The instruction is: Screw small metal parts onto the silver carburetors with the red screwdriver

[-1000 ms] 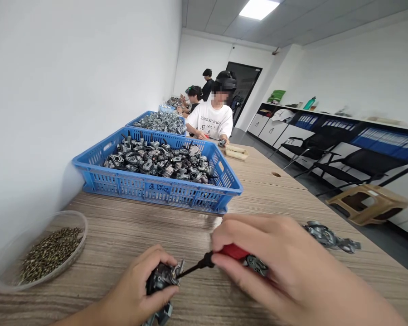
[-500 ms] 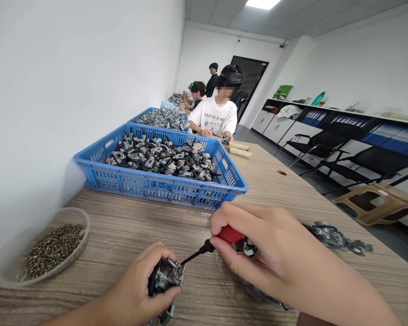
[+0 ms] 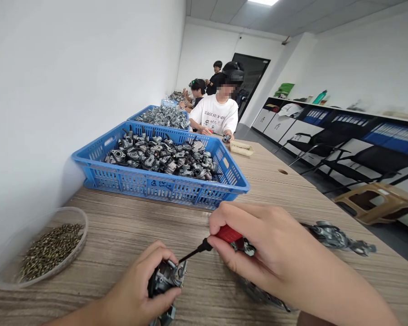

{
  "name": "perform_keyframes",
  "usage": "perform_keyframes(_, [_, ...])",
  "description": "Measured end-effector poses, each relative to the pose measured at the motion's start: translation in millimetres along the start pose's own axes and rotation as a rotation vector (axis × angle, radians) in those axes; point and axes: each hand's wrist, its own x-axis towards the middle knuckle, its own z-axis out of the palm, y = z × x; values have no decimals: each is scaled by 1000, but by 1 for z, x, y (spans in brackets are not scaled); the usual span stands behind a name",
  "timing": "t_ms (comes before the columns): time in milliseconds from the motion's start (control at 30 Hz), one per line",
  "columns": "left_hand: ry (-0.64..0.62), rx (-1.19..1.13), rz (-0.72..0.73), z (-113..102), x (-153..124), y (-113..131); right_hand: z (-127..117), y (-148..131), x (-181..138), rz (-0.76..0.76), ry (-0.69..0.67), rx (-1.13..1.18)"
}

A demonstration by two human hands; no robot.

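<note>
My left hand (image 3: 144,283) is closed around a carburetor (image 3: 165,278), a grey metal body with dark parts, held just over the table near the bottom. In my right hand (image 3: 258,249) is a screwdriver (image 3: 228,233) with a red handle and black collar, gripped between thumb and fingers. Its thin dark shaft slants down to the left, and the tip meets the top edge of the carburetor; the exact contact point is too small to make out. More metal carburetor parts (image 3: 263,294) lie partly hidden beneath my right hand.
A blue crate (image 3: 156,183) full of carburetors stands ahead, with another blue crate behind. At left sits a clear tub (image 3: 85,231) of brass-coloured screws (image 3: 51,249). Other carburetors (image 3: 340,240) lie at right. A co-worker (image 3: 216,111) sits across the table (image 3: 122,226) beside a tray (image 3: 241,149).
The screwdriver and my right hand have shifted very slightly left, with the tip moving a little across the carburetor's top. Both grips are unchanged.
</note>
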Motion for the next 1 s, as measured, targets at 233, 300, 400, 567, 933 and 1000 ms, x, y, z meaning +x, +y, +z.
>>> perform_keyframes(233, [13, -1, 14, 1, -2, -3, 2, 1, -2, 9, -21, 19])
perform_keyframes(300, [20, 3, 21, 2, -2, -4, 2, 2, -1, 10, -23, 17])
perform_keyframes(400, [25, 8, 28, 2, -2, -4, 3, 2, 0, 6, -25, 15])
perform_keyframes(567, [8, 8, 27, 1, 0, -5, 4, 2, 1, -3, -34, 25])
perform_keyframes(933, [15, 4, 20, 2, -1, -5, -1, -4, -6, 80, -91, 86])
perform_keyframes(1000, [12, -1, 25, 2, -1, -6, -3, -3, -7, 101, -111, 115])
